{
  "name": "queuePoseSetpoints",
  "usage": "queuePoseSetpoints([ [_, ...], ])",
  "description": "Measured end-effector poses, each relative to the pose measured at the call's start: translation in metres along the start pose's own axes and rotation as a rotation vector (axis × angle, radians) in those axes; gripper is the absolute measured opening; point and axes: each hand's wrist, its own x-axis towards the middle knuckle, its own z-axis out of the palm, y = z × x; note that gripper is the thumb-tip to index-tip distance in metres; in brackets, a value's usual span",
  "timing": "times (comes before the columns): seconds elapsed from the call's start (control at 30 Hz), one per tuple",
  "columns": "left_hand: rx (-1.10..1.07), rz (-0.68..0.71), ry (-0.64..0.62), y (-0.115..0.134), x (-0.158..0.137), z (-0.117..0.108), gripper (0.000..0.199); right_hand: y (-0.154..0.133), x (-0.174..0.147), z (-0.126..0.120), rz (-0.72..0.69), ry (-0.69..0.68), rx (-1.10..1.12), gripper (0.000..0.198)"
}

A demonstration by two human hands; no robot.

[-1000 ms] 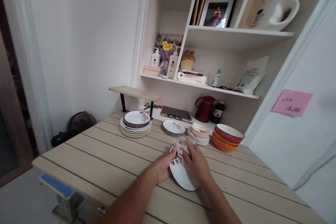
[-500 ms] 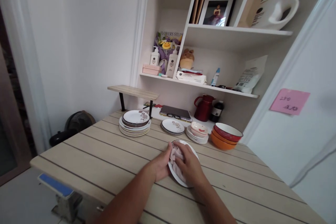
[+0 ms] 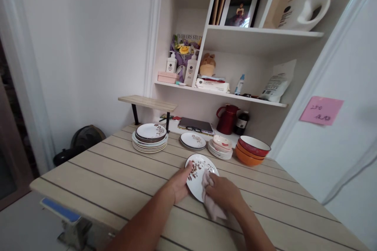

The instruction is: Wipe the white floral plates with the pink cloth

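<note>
A white plate (image 3: 196, 183) with a brown floral pattern is tilted up above the table, facing me. My left hand (image 3: 182, 183) grips its left rim, thumb on the face and the other fingers behind, out of sight. My right hand (image 3: 222, 191) is closed around a pale pink cloth (image 3: 212, 206), pressed against the plate's right side. Part of the cloth hangs below the plate's lower right edge, slightly blurred.
Beyond the plate stand a tall plate stack (image 3: 149, 147), a short plate stack (image 3: 193, 141), small dishes under a pink bowl (image 3: 222, 144) and stacked bowls (image 3: 250, 157). A small raised shelf (image 3: 147, 103), a laptop (image 3: 196, 124) and a red jug (image 3: 227, 119) are behind.
My right hand and the cloth have slid from the middle of the plate to its right side, uncovering the floral pattern. My left hand keeps its hold on the rim.
</note>
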Motion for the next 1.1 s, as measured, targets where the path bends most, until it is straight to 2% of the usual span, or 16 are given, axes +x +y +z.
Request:
queuePoseSetpoints([
  [0.1,-0.015,-0.038,-0.101,0.003,-0.001,0.0,0.064,-0.012,-0.004,0.006,-0.23,-0.017,0.167,0.016],
  [0.2,-0.013,-0.056,-0.151,0.005,-0.001,0.002,0.072,-0.026,0.001,0.013,-0.372,0.129,0.333,0.025],
  [0.3,0.011,-0.072,-0.15,0.005,-0.001,0.005,0.073,-0.025,0.012,0.018,-0.35,0.293,0.361,0.041],
  [0.43,0.057,-0.034,-0.094,0.001,0.0,0.008,0.067,-0.005,0.021,0.016,-0.157,0.435,0.301,0.046],
  [0.53,0.073,-0.026,-0.055,-0.001,0.0,0.008,0.062,0.007,0.022,0.013,-0.046,0.382,0.194,0.038],
  [0.63,0.024,0.001,-0.024,-0.003,0.001,0.005,0.058,0.01,0.02,0.01,0.014,0.228,0.129,0.025],
  [0.73,-0.015,0.028,0.003,-0.004,0.003,0.001,0.058,0.009,0.016,0.007,-0.003,0.091,0.151,0.019],
  [0.8,-0.019,0.016,-0.017,-0.003,0.004,0.0,0.059,0.006,0.012,0.004,-0.063,0.046,0.203,0.018],
  [0.97,-0.023,-0.027,-0.106,0.0,0.002,0.002,0.062,-0.01,0.003,0.002,-0.374,0.051,0.508,0.024],
  [1.03,-0.028,-0.021,-0.121,0.001,0.001,0.003,0.061,-0.014,0.005,0.006,-0.426,0.113,0.557,0.033],
  [1.1,-0.021,-0.011,-0.127,0.0,0.002,0.003,0.062,-0.015,0.01,0.012,-0.407,0.202,0.522,0.04],
])
